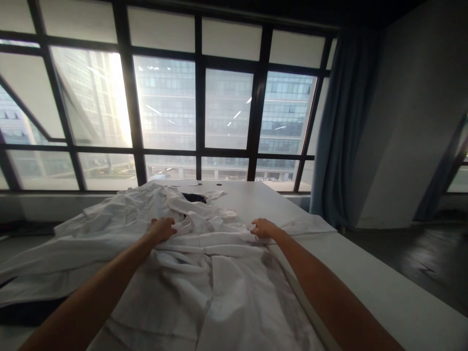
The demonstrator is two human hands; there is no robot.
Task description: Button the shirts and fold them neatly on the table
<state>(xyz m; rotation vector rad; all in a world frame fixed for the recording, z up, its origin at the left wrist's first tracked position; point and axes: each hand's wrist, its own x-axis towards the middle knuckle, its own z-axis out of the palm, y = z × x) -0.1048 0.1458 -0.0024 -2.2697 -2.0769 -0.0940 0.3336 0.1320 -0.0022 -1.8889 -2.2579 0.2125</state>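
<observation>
A white garment (230,287), seemingly a coat or shirt with a collar, drapes over the near edge of the table and spreads across its top. My left hand (163,230) has its fingers closed on the cloth near the collar. On the other side, my right hand (263,228) pinches the same white cloth, arm stretched forward. Between the two hands the fabric runs in a loose band of folds. More white garments (124,209) lie heaped to the left of my left hand.
The white table (252,195) reaches toward a wide black-framed window (197,102). A dark piece of cloth (193,197) shows among the white garments. A blue curtain (343,126) hangs at the right, beside a pale pillar (387,156).
</observation>
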